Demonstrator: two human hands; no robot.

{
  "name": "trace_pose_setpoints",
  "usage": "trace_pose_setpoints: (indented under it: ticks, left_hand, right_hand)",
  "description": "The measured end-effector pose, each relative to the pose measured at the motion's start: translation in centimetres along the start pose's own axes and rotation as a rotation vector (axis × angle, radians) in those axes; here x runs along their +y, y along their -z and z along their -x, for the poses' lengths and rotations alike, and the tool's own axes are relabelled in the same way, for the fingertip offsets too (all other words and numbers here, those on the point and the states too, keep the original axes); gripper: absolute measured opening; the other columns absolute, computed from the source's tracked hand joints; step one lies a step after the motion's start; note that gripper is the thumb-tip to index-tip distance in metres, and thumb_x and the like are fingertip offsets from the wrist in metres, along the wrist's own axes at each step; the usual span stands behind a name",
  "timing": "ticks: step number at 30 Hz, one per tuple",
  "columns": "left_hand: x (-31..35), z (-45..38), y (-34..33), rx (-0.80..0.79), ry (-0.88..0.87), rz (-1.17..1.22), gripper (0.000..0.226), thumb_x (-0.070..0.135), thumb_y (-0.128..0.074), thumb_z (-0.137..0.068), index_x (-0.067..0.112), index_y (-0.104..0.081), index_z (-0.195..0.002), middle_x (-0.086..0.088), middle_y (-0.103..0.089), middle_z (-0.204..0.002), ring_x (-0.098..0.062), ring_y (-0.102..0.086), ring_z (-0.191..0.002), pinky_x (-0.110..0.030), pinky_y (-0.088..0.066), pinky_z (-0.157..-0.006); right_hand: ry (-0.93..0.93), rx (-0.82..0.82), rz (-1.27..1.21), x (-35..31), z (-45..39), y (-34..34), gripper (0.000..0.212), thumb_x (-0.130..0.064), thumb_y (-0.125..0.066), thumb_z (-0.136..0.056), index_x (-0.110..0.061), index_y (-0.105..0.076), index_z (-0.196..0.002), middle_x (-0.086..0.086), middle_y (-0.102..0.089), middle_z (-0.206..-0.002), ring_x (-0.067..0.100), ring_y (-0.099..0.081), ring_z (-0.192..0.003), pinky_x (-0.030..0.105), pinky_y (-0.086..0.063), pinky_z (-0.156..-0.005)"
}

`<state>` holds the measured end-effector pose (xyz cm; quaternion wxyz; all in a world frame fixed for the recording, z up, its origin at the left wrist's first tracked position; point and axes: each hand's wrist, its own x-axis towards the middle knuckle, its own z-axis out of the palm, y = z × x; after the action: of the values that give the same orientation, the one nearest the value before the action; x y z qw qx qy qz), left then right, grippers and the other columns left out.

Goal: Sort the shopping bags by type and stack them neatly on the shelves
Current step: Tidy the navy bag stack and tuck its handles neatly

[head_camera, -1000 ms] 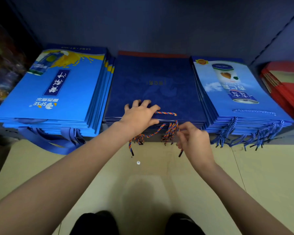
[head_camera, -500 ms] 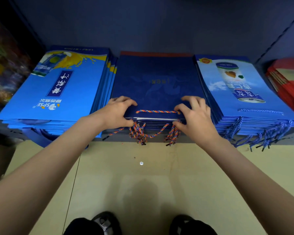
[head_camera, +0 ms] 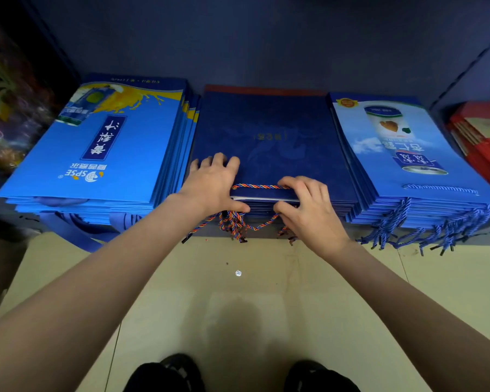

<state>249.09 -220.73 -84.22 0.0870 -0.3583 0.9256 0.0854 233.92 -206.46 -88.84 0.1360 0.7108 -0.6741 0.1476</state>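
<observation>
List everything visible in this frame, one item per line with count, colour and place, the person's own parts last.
navy bag stack: one, dark blue, shelf centre
multicoloured rope handles: several, hanging off the navy stack's front edge
juice-print bag stack: one, bright blue and yellow, shelf left
can-print bag stack: one, light blue, shelf right
red bag stack: one, far right
floor: beige tile
shoes: two, black, bottom edge
left hand: on the navy stack's front left
right hand: grips the navy stack's front edge
</observation>
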Motion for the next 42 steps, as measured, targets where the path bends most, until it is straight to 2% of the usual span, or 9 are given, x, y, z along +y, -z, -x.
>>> trace_pose_setpoints:
  ticks: [7, 14, 20, 24, 27, 33, 37, 40, 42]
  left_hand:
    - [-1.2, 0.0, 1.1, 0.135, -0.234, -0.071, 0.059, 0.061, -0.051, -0.083, 0.014, -0.046, -0.119, -0.008, -0.062, -0.108, -0.031, -0.058, -0.098, -0.038, -0.045, -0.080]
    - [-2.0, -0.1, 4.5, 0.357, -0.271, 0.143, 0.042, 0.051, -0.049, -0.088, 0.014, -0.057, -0.104, -0.008, -0.063, -0.076, -0.034, -0.058, -0.075, -0.037, -0.042, -0.069]
    - [-1.8, -0.1, 4.7, 0.317, -0.260, 0.119, 0.041, 0.049, -0.047, -0.090, 0.013, -0.056, -0.108, 0.000, -0.053, -0.070, -0.030, -0.054, -0.070, -0.034, -0.038, -0.066]
    - [-1.8, 0.1, 5.3, 0.473, -0.248, 0.174, 0.040, 0.044, -0.049, -0.092, 0.010, -0.056, -0.112, -0.010, -0.065, -0.078, -0.037, -0.060, -0.077, -0.038, -0.042, -0.067]
    - [-1.7, 0.0, 6.1, 0.479, -0.253, 0.164, 0.040, 0.043, -0.049, -0.092, 0.010, -0.055, -0.113, -0.005, -0.059, -0.074, -0.036, -0.059, -0.077, -0.038, -0.042, -0.068]
    - [-1.9, -0.2, 6.3, 0.439, -0.260, 0.136, 0.041, 0.047, -0.047, -0.091, 0.012, -0.054, -0.113, -0.009, -0.064, -0.080, -0.035, -0.059, -0.076, -0.042, -0.046, -0.070]
    - [-1.8, -0.1, 6.3, 0.450, -0.271, 0.132, 0.041, 0.047, -0.048, -0.091, 0.013, -0.054, -0.112, -0.011, -0.067, -0.085, -0.036, -0.061, -0.080, -0.040, -0.046, -0.070]
    - [-1.9, 0.0, 6.2, 0.435, -0.270, 0.113, 0.042, 0.047, -0.048, -0.091, 0.013, -0.053, -0.115, -0.010, -0.068, -0.090, -0.034, -0.061, -0.082, -0.039, -0.045, -0.070]
    - [-2.0, 0.0, 6.1, 0.423, -0.260, 0.101, 0.044, 0.049, -0.047, -0.090, 0.014, -0.052, -0.117, -0.009, -0.068, -0.095, -0.034, -0.062, -0.085, -0.040, -0.047, -0.073]
  right_hand:
    - [-0.356, 0.291, -0.264, 1.2, 0.0, 3.2, 0.012, -0.019, -0.061, -0.079, -0.008, -0.063, -0.077, 0.004, -0.041, -0.107, 0.022, -0.040, -0.094, 0.034, -0.035, -0.080]
    - [-0.302, 0.192, -0.317, -0.3, 2.1, 4.7, 0.018, -0.028, -0.055, -0.086, -0.013, -0.065, -0.084, 0.001, -0.055, -0.065, 0.021, -0.050, -0.064, 0.035, -0.040, -0.064]
    - [-0.816, 0.326, -1.225, -4.5, -1.4, 4.5, 0.016, -0.001, -0.053, -0.092, -0.017, -0.053, -0.092, 0.006, -0.070, -0.082, 0.008, -0.066, -0.070, 0.018, -0.051, -0.067]
    - [-0.333, -0.162, -0.544, -3.5, -2.9, 1.8, 0.059, -0.011, -0.048, -0.091, -0.006, -0.026, -0.145, 0.010, -0.038, -0.146, 0.018, -0.034, -0.136, 0.028, -0.025, -0.113]
    - [-0.329, -0.524, -0.091, -3.1, -3.5, 0.5, 0.068, -0.032, -0.036, -0.100, -0.011, 0.004, -0.150, 0.011, -0.011, -0.157, 0.026, -0.009, -0.144, 0.041, -0.010, -0.115]
    - [-0.362, -0.161, -0.058, -5.0, -1.9, 2.0, 0.056, -0.034, -0.034, -0.088, -0.002, -0.052, -0.130, 0.016, -0.061, -0.123, 0.033, -0.062, -0.102, 0.037, -0.052, -0.083]
    - [-0.089, -0.275, -0.101, -6.3, -1.9, 0.9, 0.056, -0.044, -0.033, -0.091, -0.022, -0.037, -0.142, 0.006, -0.035, -0.150, 0.029, -0.036, -0.136, 0.053, -0.030, -0.106]
    - [-0.170, -0.527, -0.093, -5.5, -3.6, 0.0, 0.060, -0.049, -0.024, -0.098, -0.028, -0.005, -0.150, -0.006, 0.002, -0.159, 0.018, 0.003, -0.146, 0.054, -0.005, -0.116]
    - [-0.196, -0.507, -0.128, -4.9, -3.5, 0.1, 0.064, -0.052, -0.023, -0.096, -0.028, 0.000, -0.150, -0.003, 0.002, -0.159, 0.023, 0.001, -0.146, 0.051, -0.005, -0.117]
